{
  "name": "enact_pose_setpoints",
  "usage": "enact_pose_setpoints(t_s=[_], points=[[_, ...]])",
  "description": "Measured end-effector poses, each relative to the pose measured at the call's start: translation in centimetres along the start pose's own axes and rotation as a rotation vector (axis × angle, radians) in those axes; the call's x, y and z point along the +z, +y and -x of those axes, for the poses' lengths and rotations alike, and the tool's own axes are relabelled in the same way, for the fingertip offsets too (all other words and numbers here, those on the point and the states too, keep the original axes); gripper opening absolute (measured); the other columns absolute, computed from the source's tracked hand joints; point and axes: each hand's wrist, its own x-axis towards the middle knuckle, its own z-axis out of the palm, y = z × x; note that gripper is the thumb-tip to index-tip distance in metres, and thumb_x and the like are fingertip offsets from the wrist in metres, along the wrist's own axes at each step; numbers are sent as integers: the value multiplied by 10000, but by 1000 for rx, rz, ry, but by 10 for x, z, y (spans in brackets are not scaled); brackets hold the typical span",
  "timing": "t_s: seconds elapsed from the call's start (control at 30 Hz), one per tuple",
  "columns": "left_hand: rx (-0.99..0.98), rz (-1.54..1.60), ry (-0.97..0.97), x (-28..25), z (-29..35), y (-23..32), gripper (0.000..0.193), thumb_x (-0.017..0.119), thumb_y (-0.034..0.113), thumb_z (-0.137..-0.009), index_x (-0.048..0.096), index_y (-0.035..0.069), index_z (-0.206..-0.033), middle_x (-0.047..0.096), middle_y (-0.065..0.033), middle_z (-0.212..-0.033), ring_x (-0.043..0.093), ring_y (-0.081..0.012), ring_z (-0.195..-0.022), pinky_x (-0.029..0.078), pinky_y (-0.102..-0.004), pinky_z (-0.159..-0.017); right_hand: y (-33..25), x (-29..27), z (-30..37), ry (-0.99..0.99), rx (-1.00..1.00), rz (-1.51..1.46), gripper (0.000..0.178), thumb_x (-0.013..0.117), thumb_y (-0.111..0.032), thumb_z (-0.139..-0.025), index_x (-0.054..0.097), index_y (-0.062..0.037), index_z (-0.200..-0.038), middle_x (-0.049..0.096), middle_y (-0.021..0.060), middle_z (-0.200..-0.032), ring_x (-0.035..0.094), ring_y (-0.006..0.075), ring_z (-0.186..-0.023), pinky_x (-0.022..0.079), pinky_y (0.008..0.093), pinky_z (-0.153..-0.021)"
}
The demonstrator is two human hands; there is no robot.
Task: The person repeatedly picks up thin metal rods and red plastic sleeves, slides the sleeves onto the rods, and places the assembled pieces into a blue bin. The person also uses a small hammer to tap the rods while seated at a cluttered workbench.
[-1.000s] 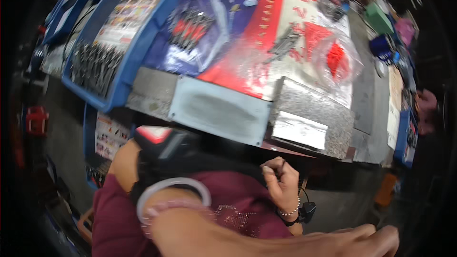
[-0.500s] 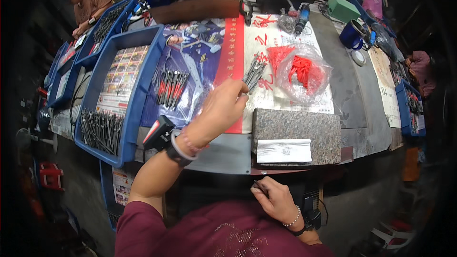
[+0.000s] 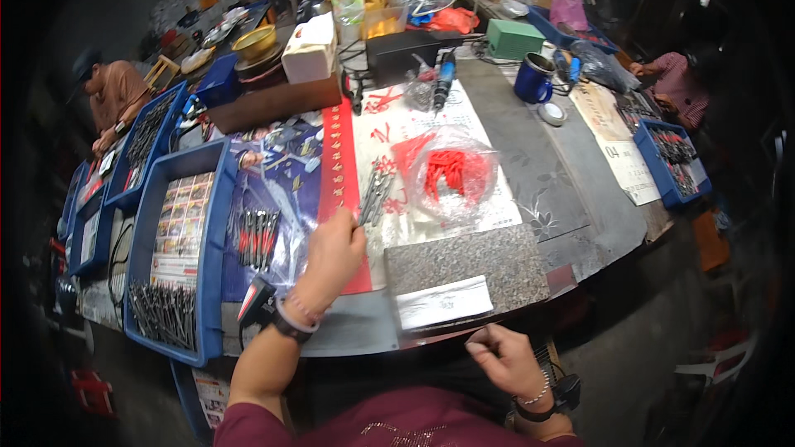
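My left hand (image 3: 331, 252) lies on the bench, on a red strip of printed paper. Its curled fingertips are at the near end of a small pile of grey metal pieces (image 3: 374, 194). Whether it pinches one is hidden. A watch and bangles sit on that wrist. Beside the pile lies a clear bag of red plastic parts (image 3: 451, 175). Red-handled tools (image 3: 255, 237) lie on clear plastic left of the hand. My right hand (image 3: 505, 360) hangs below the bench edge with curled fingers, and I see nothing in it.
A grey stone slab (image 3: 468, 269) with a white paper slip (image 3: 443, 302) sits at the near edge. A blue tray (image 3: 178, 257) holds dark metal tools (image 3: 163, 313). At the back are a blue mug (image 3: 534, 79) and a green box (image 3: 513, 37). Other people sit left (image 3: 112, 95) and right (image 3: 675, 83).
The view has risen from close over the bench edge to the whole bench. My left hand reached to the metal pile, then drew slightly back. My right hand stayed low.
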Motion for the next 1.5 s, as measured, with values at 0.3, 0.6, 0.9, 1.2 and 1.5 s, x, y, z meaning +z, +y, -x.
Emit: enact_pose_setpoints(t_s=[0.3, 0.6, 0.9, 1.2, 1.5], points=[[-319, 898, -123, -69, 76, 47, 81, 624, -18, -843, 557, 4, -883, 602, -25, -768, 564, -82, -708, 460, -212, -668, -33, -57, -38, 259, -77, 137, 111, 638, -85, -874, 624, 25, -882, 586, 97, -677, 547, 136, -567, 431, 275, -534], [-504, 1481, -253, -83, 139, 35, 188, 670, -58, -836, 639, -25, -1018, 602, -24, -914, 562, -85, -789, 468, -207, -735, -46, -55, -144, 222, -265, 322, 164, 627, -137, -883, 632, 24, -909, 647, 156, -746, 620, 242, -631, 467, 326, -592], [-464, 1324, -275, -79, 163, 29, 152, 658, -66, -834, 691, -42, -981, 580, -32, -892, 535, -97, -813, 419, -194, -710, -6, -6, -248, -19, -197, 766, 236, 647, -218, -787, 667, -4, -885, 673, 216, -876, 652, 376, -857, 510, 439, -762], [-508, 1346, -159, -71, 167, 26, 145, 660, -58, -815, 672, -70, -959, 584, -64, -874, 565, -127, -736, 465, -224, -679, 18, 11, -265, 48, -3, 889, 270, 673, -233, -725, 673, 11, -839, 669, 240, -848, 658, 396, -842, 525, 458, -748], [-441, 1271, -224, -73, 167, 34, 198, 570, -63, -872, 647, -12, -1048, 582, -25, -917, 526, -98, -758, 416, -219, -704, -1, -4, -251, 97, -88, 803, 182, 608, -138, -748, 655, 14, -836, 658, 248, -858, 639, 416, -820, 493, 484, -709]])
